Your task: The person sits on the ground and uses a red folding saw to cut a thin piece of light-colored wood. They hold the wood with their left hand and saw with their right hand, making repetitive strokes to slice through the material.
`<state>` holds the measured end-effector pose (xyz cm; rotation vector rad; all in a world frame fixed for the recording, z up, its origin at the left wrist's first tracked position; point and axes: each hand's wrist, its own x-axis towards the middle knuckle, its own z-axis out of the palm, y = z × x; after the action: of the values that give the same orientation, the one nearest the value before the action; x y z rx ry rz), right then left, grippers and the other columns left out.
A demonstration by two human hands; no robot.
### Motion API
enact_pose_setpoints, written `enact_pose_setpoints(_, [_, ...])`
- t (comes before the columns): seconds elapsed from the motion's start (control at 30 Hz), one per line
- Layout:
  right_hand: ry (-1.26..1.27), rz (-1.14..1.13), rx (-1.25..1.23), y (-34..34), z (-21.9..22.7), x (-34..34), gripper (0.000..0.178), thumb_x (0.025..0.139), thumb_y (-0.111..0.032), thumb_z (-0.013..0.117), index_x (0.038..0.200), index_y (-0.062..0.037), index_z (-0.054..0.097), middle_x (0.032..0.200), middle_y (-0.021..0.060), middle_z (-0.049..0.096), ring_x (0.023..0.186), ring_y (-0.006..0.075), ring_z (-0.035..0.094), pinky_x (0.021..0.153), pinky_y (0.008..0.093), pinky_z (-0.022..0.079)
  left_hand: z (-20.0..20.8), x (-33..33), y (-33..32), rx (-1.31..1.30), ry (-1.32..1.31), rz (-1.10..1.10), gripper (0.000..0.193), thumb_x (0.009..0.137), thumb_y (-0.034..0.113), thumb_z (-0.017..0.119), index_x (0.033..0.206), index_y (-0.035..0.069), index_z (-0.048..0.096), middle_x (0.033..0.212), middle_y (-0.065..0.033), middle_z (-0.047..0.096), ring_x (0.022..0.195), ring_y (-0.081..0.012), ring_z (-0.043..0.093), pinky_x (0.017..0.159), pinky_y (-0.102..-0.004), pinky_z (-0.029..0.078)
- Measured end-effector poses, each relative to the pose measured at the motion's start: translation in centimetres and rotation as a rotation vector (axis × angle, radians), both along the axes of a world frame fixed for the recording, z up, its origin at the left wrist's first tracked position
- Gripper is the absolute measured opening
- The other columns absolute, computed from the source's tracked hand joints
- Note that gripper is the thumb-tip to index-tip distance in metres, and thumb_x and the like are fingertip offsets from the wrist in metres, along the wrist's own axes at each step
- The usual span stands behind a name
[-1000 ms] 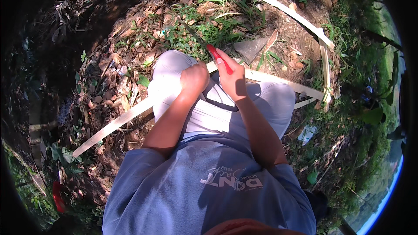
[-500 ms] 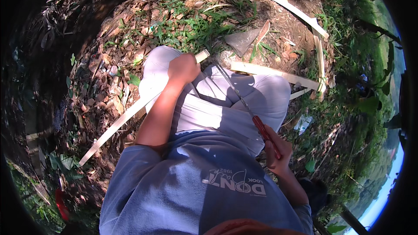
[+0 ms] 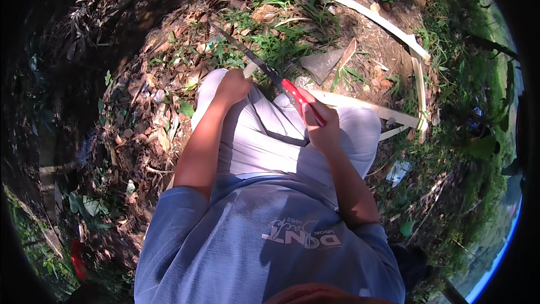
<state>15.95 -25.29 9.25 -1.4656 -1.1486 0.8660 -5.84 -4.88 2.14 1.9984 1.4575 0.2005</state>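
My left hand is closed around a pale split bamboo strip, near my left knee. A short end of it sticks out beyond my fist; my forearm hides most of the rest. My right hand grips the red riveted handle of a machete. Its long, narrow dark blade points forward and left, passing right beside the strip's end. Whether blade and strip touch, I cannot tell. Both hands are over my crossed legs in light trousers.
More pale strips lie ahead: a long curved one, a short one and another by my right knee. A grey triangular piece lies on the leafy ground. A red object is at lower left, a whitish scrap at right.
My right hand has moved forward and left from beside my hip, bringing the machete's blade across to the strip's end. The strip's long rear part, seen before, is now mostly behind my left arm.
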Motion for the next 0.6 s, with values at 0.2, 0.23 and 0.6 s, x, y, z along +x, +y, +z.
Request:
enact_pose_setpoints(0.2, [-0.290,0.075,-0.074,-8.5,5.5,4.4,0.039,0.101,-0.006,0.063,0.140,-0.0056,0.068,0.090,0.0110,0.077,0.064,0.0140,0.069,0.067,0.0267,0.054,-0.1,0.5,-0.5,-0.048,0.091,-0.079,0.041,0.090,0.029,0.065,0.103,-0.008,0.075,0.107,-0.0331,0.073,0.106,-0.0465,0.071,0.095,-0.0528,0.054])
enact_pose_setpoints(0.23, [-0.336,0.071,-0.067,-10.8,6.3,5.3,0.040,0.100,-0.006,0.064,0.140,-0.0041,0.068,0.090,0.0127,0.078,0.063,0.0152,0.069,0.065,0.0274,0.053,-0.1,0.9,-0.3,-0.038,0.085,-0.092,0.041,0.090,0.029,0.065,0.103,-0.009,0.074,0.107,-0.0331,0.073,0.106,-0.0465,0.071,0.095,-0.0526,0.054])
enact_pose_setpoints(0.6, [-0.350,0.070,0.066,-9.9,6.5,3.2,0.043,0.099,-0.003,0.066,0.142,-0.0037,0.067,0.095,0.0168,0.079,0.065,0.0160,0.071,0.061,0.0296,0.052,2.7,1.6,-2.4,-0.112,-0.018,-0.125,0.035,0.090,0.025,0.065,0.102,-0.007,0.074,0.105,-0.0330,0.072,0.105,-0.0475,0.070,0.094,-0.0512,0.054])
